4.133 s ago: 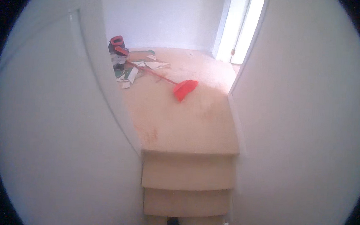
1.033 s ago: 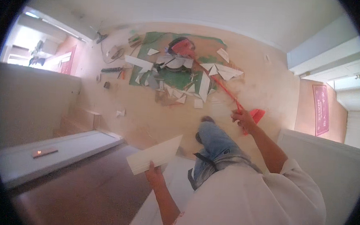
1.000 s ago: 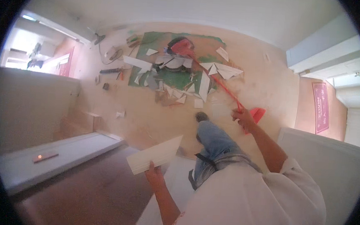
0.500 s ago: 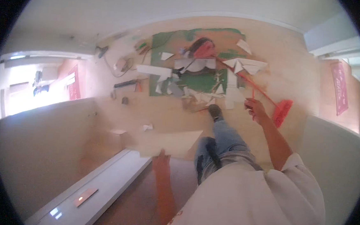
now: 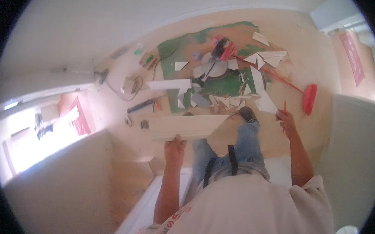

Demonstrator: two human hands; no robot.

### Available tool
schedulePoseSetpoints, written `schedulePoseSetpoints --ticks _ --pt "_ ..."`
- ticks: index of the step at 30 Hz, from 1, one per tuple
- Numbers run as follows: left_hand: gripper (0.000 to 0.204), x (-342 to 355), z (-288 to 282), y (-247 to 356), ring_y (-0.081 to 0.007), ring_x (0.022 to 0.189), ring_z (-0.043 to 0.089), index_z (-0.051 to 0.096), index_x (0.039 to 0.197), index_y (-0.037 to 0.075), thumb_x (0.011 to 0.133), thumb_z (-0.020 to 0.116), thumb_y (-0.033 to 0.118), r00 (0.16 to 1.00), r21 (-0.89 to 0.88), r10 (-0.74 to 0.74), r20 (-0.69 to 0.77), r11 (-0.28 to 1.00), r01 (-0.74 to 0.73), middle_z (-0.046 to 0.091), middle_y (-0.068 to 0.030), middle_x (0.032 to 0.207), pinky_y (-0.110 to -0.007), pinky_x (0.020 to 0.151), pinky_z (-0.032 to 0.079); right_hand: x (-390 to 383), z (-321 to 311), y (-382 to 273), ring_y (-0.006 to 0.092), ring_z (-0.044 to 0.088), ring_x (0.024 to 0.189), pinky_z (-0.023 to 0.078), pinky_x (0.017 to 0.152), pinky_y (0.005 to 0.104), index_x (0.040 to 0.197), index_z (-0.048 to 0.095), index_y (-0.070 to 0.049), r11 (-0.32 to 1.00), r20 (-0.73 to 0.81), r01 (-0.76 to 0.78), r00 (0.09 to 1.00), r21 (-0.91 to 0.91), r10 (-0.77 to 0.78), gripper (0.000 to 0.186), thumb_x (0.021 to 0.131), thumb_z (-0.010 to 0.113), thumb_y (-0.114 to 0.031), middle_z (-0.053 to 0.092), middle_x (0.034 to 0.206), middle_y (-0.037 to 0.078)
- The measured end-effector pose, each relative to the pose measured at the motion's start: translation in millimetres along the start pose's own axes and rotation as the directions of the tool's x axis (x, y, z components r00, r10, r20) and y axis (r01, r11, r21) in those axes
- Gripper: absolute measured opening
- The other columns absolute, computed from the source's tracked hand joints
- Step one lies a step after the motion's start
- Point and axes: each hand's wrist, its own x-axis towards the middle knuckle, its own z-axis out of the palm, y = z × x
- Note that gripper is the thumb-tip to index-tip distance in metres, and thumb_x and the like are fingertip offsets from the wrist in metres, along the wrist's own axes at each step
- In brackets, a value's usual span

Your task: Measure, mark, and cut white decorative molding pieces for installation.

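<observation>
My left hand [image 5: 175, 148] grips a long white trim board [image 5: 182, 125] by its lower edge, above my legs. My right hand [image 5: 285, 121] is closed on a thin red pencil [image 5: 285, 106], nearest a white offcut on the floor. Beyond them a miter saw [image 5: 214, 69] with a red part stands on a green mat [image 5: 174, 56], with several white offcuts [image 5: 272, 57] scattered on and around it. A red broom [image 5: 309, 98] lies along the floor to the right of the mat.
A cord, small tools and a long dark tool [image 5: 139, 105] lie left of the mat. Half walls [image 5: 59, 182] flank me, with carpeted steps [image 5: 127, 186] and a white ledge [image 5: 161, 201] at lower left. Door openings show at both sides; a white wall [image 5: 103, 21] runs behind.
From the stairs I have come onto the landing. The view has turned, the board in my left hand has risen and moved right, and my feet are closer to the mat.
</observation>
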Motion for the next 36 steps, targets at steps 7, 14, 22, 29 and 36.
schedulePoseSetpoints --ticks 7,14,22,29,36 --pt "0.027 133.5 -81.4 22.3 -0.0114 0.084 0.056 0.062 0.103 -0.004 0.092 0.066 0.021 0.953 0.018 -0.249 0.170 0.968 0.250 0.063 -0.0045 0.091 -0.028 0.075 0.048 -59.7 113.5 66.7 0.0029 0.050 0.063 0.034 0.051 0.0214 0.084 0.064 -0.012 0.987 -0.141 -0.163 0.977 0.007 0.162 0.019 0.090 0.063 -0.031 0.059 0.073 -0.004" --pt "0.020 228.0 -131.0 -64.5 -0.0100 0.074 0.048 0.064 0.101 0.001 0.092 0.064 0.019 0.996 0.214 -0.084 0.029 0.974 0.076 0.059 -0.0041 0.080 -0.027 0.069 0.043 -56.7 215.1 88.0 0.0127 0.059 0.069 0.047 0.066 0.0300 0.086 0.066 0.000 0.902 -0.074 -0.330 0.944 -0.279 0.323 0.023 0.088 0.065 -0.023 0.063 0.073 0.002" --pt "0.030 398.5 -88.6 -296.8 -0.0325 0.101 0.062 0.066 0.114 0.006 0.089 0.065 0.023 0.908 0.581 0.076 0.412 0.746 -0.326 0.065 -0.0187 0.108 -0.040 0.091 0.046 149.1 265.7 269.5 0.0134 0.059 0.070 0.048 0.068 0.0313 0.089 0.064 0.000 0.951 0.134 -0.130 0.976 -0.280 0.172 0.022 0.089 0.064 -0.022 0.064 0.075 0.005" --pt "0.043 494.9 32.9 -478.3 -0.0372 0.112 0.058 0.061 0.124 0.006 0.087 0.065 0.027 0.640 0.505 0.023 0.768 0.592 -0.628 0.063 -0.0194 0.117 -0.044 0.097 0.045 354.2 306.5 349.1 0.0138 0.058 0.071 0.048 0.068 0.0319 0.089 0.064 0.000 0.673 0.274 0.111 0.951 -0.732 0.141 0.021 0.089 0.063 -0.021 0.063 0.076 0.004" --pt "0.042 511.7 108.9 -556.5 -0.0365 0.109 0.061 0.064 0.124 0.013 0.086 0.066 0.031 0.443 0.447 -0.179 0.878 0.635 -0.630 0.066 -0.0172 0.116 -0.047 0.093 0.046 417.8 344.6 341.3 0.0162 0.059 0.074 0.047 0.072 0.0329 0.086 0.067 0.000 0.718 0.424 0.262 0.904 -0.644 0.050 0.024 0.088 0.065 -0.024 0.066 0.078 0.007"
